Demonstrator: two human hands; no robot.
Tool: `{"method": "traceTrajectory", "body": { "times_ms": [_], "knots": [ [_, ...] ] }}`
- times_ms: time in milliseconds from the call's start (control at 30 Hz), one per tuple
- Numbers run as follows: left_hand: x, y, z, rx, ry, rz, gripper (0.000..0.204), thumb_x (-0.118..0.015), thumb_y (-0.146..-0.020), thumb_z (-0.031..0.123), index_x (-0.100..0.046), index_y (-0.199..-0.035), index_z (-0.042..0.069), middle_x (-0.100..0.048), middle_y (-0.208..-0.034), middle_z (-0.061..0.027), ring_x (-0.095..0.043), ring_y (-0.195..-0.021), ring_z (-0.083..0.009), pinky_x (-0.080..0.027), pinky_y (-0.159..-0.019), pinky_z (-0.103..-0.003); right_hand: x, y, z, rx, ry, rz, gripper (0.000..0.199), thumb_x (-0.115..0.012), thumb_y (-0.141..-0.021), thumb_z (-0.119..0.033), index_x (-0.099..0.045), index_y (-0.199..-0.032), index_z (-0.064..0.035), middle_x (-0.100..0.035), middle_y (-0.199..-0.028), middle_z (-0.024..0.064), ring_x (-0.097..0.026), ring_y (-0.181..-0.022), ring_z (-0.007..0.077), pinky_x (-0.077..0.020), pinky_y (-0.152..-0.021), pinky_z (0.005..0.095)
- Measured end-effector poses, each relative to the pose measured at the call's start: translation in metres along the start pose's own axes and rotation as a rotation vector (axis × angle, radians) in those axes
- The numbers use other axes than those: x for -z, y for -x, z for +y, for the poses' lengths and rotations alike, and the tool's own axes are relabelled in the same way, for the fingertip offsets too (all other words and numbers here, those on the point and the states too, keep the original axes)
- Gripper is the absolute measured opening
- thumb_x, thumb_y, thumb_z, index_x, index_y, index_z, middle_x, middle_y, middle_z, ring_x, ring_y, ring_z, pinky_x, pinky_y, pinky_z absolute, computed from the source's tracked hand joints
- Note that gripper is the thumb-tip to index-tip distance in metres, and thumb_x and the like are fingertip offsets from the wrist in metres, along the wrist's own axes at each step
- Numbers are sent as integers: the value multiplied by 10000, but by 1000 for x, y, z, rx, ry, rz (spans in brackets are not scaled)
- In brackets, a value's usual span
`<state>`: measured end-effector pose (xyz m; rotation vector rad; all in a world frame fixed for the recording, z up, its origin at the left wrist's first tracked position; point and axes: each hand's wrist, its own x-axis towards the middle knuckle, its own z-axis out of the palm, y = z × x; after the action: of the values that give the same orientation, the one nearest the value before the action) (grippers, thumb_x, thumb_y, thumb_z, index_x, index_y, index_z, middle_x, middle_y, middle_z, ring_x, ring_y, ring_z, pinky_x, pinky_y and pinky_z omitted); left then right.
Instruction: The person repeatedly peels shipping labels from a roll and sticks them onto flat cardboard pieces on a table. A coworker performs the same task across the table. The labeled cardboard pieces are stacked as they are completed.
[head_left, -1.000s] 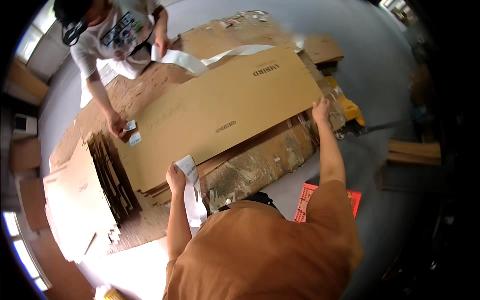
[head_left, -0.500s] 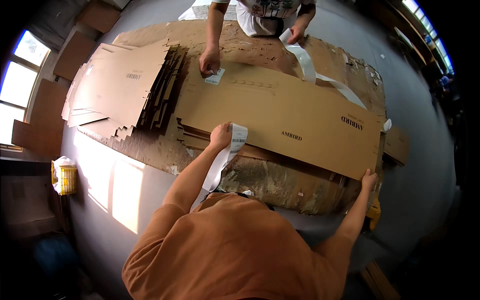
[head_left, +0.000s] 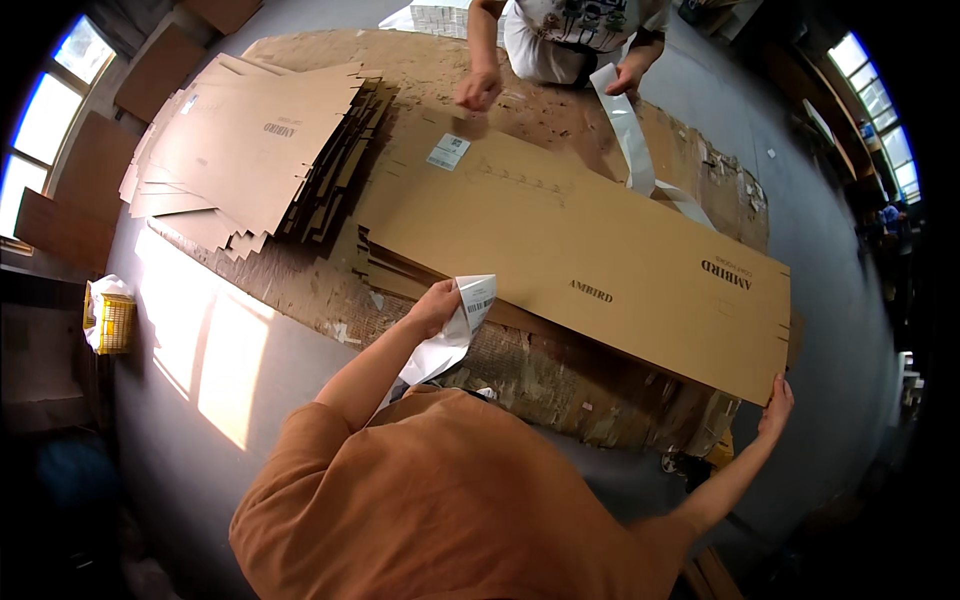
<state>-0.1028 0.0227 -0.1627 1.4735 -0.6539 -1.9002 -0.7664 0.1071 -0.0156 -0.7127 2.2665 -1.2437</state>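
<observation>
My left hand (head_left: 436,306) is closed on a white strip of labels (head_left: 474,312), its tail hanging down against my shirt. At the near right corner of a flat brown cardboard sheet (head_left: 560,240), my right hand (head_left: 777,404) grips the edge, thumb on top. The sheet lies on more flattened boxes. A white label (head_left: 449,151) is stuck near its far left corner. Just above that label is a co-worker's hand (head_left: 479,90), somewhat blurred. The co-worker's other hand (head_left: 627,76) holds a second label strip (head_left: 628,132), which trails behind the sheet.
A fanned stack of flattened boxes (head_left: 250,140) lies to the left on the worn, cardboard-covered table (head_left: 590,395). A yellow basket (head_left: 112,322) with a white bag stands by the left side. Brown boards (head_left: 85,180) lean near the window.
The co-worker's hand has lifted off the label on the sheet. My right hand and the sheet's near right corner have shifted right and toward me. My left hand still holds its strip.
</observation>
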Motion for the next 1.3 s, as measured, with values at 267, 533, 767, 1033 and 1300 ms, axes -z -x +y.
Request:
{"method": "traceTrajectory", "body": {
  "times_ms": [267,533,767,1033,1300],
  "knots": [
    [-2,11,30,-93,179,1,271,-525,-958,275,-635,-1020,36,-670,-858,-54,-644,-722,-143,-522,-641,-296,59,106,-72,30,-45,-243,238,-559,-942,-228,-583,-1078,-35,-609,-1000,13,-576,-903,120,-454,-757,277],
    [38,121,169,-866,-386,236,176,-534,-859,80,-615,-894,-73,-636,-674,-117,-564,-674,-87,-478,-634,-292,-2,155,92,-307,-272,-627,395,-562,-881,-78,-494,-1265,-15,-580,-1189,101,-562,-1076,259,-472,-880,401],
    [229,223,215,-1018,-5,817,312,-424,-866,-53,-622,-1103,-16,-663,-895,-74,-625,-754,-132,-517,-725,-245,-311,213,24,-3,-563,-927,456,-568,-914,-106,-424,-1330,9,-489,-1305,100,-486,-1173,221,-413,-962,342],
    [312,324,123,-1024,-741,1381,458,-437,-719,-180,-680,-1047,29,-597,-996,-69,-598,-909,-155,-490,-787,-263,-574,435,-194,-220,-843,-1052,381,-531,-889,-11,-379,-1238,-18,-500,-1221,115,-556,-1044,222,-514,-795,365],
    [352,401,156,-1092,-1208,1877,197,-657,-751,-80,-633,-908,37,-662,-971,-99,-631,-915,-266,-499,-826,-324,-691,533,-194,-222,-622,-1399,271,-479,-935,-93,-383,-1164,15,-506,-1116,150,-539,-993,223,-508,-776,360]
  ]
}}
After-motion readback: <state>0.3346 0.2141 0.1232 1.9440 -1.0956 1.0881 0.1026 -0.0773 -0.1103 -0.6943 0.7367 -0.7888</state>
